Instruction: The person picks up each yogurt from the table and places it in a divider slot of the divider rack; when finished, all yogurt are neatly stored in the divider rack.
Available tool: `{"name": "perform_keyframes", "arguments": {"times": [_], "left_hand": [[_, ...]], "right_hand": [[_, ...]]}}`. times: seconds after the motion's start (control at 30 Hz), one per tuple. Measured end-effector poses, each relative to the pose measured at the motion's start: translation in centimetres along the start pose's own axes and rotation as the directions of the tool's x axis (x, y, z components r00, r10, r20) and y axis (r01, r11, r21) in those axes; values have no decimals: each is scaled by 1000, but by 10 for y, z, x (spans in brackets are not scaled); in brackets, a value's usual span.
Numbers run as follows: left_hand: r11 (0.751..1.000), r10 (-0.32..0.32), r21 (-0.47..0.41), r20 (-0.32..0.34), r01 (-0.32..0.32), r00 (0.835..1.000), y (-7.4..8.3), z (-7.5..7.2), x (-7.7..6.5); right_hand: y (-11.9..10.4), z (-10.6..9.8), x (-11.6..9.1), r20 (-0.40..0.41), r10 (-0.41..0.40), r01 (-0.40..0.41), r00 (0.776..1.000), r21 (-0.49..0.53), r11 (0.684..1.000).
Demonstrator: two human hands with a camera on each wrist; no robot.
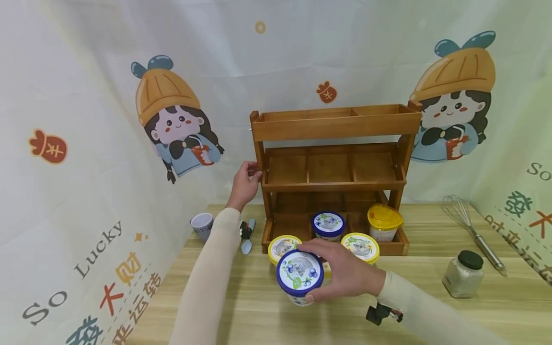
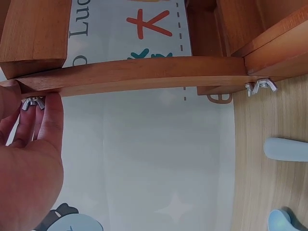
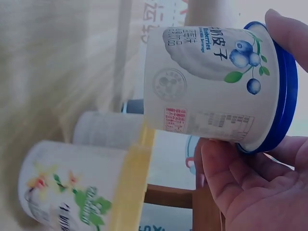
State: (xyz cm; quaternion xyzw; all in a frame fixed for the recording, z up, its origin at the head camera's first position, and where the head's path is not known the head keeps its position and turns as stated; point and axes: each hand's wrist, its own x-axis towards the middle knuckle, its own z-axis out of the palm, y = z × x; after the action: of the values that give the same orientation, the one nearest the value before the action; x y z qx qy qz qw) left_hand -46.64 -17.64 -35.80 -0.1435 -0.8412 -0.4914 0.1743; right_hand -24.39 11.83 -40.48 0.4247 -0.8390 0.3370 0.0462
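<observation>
A brown wooden rack [image 1: 334, 127] with divided tiers stands at the back of the table. My left hand [image 1: 246, 186] grips its left upright, fingers beside a wing nut [image 2: 32, 102]. In my right hand [image 1: 351, 270] is a blueberry yogurt cup [image 1: 299, 270] with a blue lid, held by the lid's edge in front of the rack; thumb and fingers show on opposite sides in the right wrist view. Nearby are yellow-lidded yogurt cups [image 1: 361, 246], partly hidden by that hand. The bottom tier holds another blue-lidded cup [image 1: 328, 224] and a yellow-lidded tub [image 1: 385, 223].
A small patterned cup [image 1: 201, 226] and a pale blue spoon [image 1: 247, 246] are left of the rack. To the right, a glass jar [image 1: 463, 275] with a black lid stands near a metal whisk [image 1: 478, 235]. Printed cloth [image 1: 233, 43] hangs behind and at the sides.
</observation>
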Motion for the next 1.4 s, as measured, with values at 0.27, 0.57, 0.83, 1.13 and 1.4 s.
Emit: {"name": "perform_keyframes", "arguments": {"times": [0.27,0.57,0.83,1.13,1.4], "left_hand": [[999,-18,-47,26,19,1000,1,-2,1],[997,-33,-73,11,34,999,2,-6,5],[996,-34,-84,1,34,999,3,-4,5],[992,-60,-111,-28,56,998,1,1,6],[991,-70,-119,-27,66,997,2,1,6]], "right_hand": [[5,-13,19,-52,58,-58,997,3,998],[15,-24,44,-72,134,-131,988,50,990],[25,-33,67,-89,249,-247,964,37,968],[50,-34,94,-109,352,-348,930,47,936],[66,-30,110,-110,400,-398,910,40,917]]}}
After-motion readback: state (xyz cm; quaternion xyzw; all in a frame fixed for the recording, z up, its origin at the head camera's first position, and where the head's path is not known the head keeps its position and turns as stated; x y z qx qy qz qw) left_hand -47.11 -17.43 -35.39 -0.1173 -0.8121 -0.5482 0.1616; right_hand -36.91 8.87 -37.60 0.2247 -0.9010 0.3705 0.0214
